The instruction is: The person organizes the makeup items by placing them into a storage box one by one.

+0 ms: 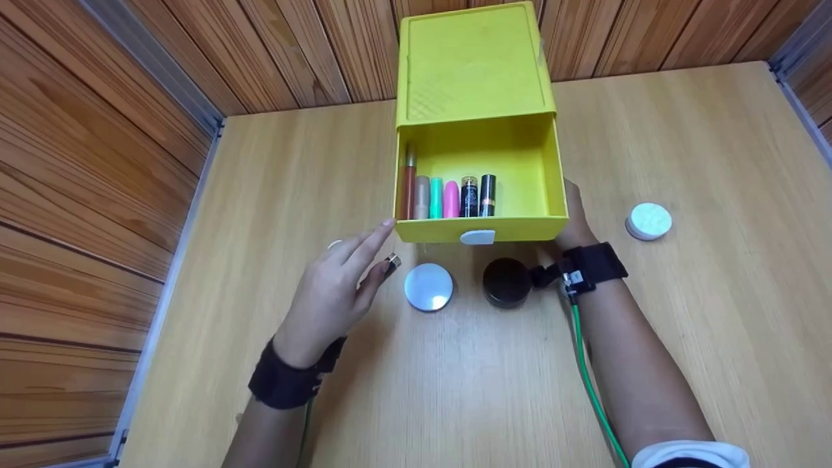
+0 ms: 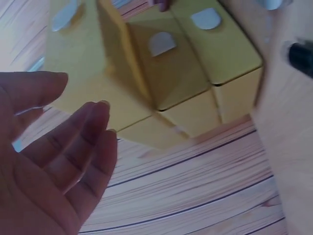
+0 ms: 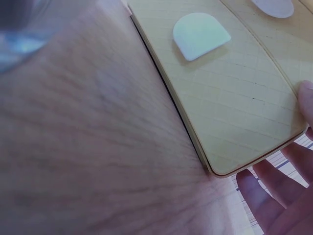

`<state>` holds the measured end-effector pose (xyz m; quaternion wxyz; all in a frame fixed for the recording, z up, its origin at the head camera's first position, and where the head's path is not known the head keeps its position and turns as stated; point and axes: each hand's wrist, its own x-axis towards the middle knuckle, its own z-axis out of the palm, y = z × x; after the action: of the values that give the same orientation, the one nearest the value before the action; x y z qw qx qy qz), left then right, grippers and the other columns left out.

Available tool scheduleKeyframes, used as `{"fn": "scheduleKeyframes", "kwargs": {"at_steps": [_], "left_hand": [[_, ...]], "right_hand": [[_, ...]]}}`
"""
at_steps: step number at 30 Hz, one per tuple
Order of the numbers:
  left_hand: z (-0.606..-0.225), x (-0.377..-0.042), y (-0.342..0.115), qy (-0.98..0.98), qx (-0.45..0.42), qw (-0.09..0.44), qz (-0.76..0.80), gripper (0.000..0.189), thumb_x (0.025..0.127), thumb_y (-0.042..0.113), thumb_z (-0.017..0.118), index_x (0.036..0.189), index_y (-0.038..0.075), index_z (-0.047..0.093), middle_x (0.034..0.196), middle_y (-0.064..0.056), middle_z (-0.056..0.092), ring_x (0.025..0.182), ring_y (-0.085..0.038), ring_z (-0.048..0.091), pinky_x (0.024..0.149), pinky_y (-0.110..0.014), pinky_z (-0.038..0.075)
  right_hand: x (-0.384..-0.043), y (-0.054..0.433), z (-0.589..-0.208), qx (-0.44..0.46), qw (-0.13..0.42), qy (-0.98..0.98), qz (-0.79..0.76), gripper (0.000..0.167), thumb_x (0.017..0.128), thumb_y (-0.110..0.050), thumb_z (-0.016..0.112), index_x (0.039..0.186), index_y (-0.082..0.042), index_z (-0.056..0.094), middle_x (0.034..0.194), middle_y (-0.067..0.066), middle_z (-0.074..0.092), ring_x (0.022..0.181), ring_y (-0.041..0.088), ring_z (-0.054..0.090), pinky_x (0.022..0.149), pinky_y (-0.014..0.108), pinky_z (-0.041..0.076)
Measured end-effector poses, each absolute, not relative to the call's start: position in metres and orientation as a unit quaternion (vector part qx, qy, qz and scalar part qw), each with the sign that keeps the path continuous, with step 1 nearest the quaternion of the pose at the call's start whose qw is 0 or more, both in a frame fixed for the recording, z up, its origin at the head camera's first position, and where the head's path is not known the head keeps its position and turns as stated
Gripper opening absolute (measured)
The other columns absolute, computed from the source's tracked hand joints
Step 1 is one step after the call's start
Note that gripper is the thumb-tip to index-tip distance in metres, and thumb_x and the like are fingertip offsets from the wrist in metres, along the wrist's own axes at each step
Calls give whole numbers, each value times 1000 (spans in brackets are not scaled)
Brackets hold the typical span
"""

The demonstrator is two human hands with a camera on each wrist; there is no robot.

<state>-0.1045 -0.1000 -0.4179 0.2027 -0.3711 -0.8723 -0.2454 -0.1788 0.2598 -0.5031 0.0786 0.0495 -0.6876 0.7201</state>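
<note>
A yellow drawer unit (image 1: 478, 62) stands at the back of the table with its top drawer (image 1: 432, 231) pulled out. Inside the drawer a lip gloss tube (image 1: 409, 188), a green tube (image 1: 436, 197), a pink tube (image 1: 451, 198) and black lipsticks (image 1: 487, 195) line up at the left. My left hand (image 1: 328, 286) is held with fingers extended, its index fingertip right at the drawer's front left corner. Beside its thumb is a small black cosmetic (image 1: 392, 264). My right hand (image 1: 573, 218), partly hidden in the head view, holds the unit's right side, its thumb (image 3: 306, 100) on the front.
A silver-white round compact (image 1: 429, 286) and a dark round jar (image 1: 506, 282) lie in front of the drawer. Farther right sits a white-lidded jar (image 1: 649, 221). Wood-panelled walls (image 1: 84, 162) border the table at the back and left. A green cable (image 1: 585, 377) runs along the right forearm.
</note>
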Motion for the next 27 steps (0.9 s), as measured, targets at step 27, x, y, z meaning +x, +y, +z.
{"fn": "scheduleKeyframes", "kwargs": {"at_steps": [27], "left_hand": [[-490, -151, -87, -945, -303, 40, -114, 33, 83, 10, 75, 115, 6, 68, 78, -11, 65, 63, -23, 61, 49, -37, 48]], "right_hand": [[-179, 259, -498, 48, 74, -711, 698, 22, 98, -22, 61, 104, -1, 61, 86, 14, 60, 78, 23, 58, 74, 32, 48]]}}
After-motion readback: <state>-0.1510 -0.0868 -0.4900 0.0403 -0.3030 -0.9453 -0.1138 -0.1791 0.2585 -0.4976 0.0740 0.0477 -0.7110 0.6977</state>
